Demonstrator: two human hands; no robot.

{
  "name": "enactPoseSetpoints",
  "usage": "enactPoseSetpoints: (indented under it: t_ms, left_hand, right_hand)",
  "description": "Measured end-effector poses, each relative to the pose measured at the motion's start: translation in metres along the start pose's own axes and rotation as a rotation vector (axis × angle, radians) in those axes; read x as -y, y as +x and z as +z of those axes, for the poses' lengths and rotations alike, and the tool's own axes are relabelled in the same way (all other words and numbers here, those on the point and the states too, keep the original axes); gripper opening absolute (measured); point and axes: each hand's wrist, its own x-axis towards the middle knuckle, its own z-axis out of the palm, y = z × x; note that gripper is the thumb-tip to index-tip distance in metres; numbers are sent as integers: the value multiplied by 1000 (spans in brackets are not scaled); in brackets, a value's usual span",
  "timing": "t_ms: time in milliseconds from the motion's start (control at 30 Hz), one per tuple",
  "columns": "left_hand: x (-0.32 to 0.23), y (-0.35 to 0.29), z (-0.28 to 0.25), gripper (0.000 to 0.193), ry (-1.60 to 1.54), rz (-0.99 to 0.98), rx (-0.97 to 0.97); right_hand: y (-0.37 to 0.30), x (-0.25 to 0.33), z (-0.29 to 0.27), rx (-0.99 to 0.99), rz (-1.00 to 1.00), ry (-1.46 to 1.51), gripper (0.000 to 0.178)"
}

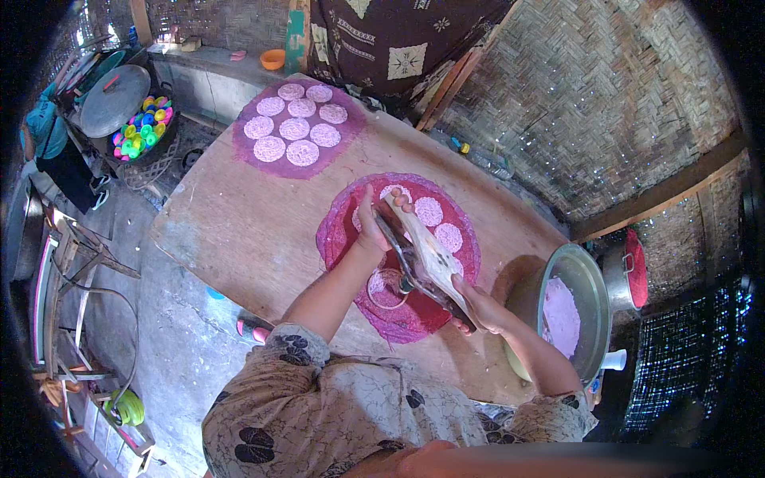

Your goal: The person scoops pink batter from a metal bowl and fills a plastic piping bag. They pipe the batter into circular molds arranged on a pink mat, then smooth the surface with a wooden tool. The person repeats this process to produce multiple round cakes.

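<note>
I hold a long flat wooden press board (426, 256) with both hands over a round magenta mat (406, 315) on the wooden table (239, 223). My left hand (374, 219) grips its far end. My right hand (480, 307) grips its near end. Under the board sits a round ring mould (388, 288) with pink dough. Several flattened pale pink discs (438, 219) lie on the mat beside the board.
A second mat (351, 131) at the table's far end carries several pink discs. A metal bowl (586, 279) of pink dough stands at my right. At far left are a lidded pot (115, 99), a basket of coloured cups (143, 131) and another person (48, 143).
</note>
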Motion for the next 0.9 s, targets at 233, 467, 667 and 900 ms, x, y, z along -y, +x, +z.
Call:
enactPoseSetpoints:
  t_ms: [233, 467, 667, 900]
  left_hand:
    - [5, -25, 16, 51, 108, 53, -132]
    - [-11, -37, 17, 64, 75, 35, -134]
    - [-31, -24, 23, 65, 138, 32, -100]
    - [-7, -12, 37, 57, 57, 53, -220]
  right_hand:
    - [-9, -4, 21, -2, 23, 70, 75]
    - [3, -15, 36, 20, 9, 135, 72]
    - [11, 3, 50, -18, -85, 174, 72]
    - [5, 4, 21, -151, -21, -50, 75]
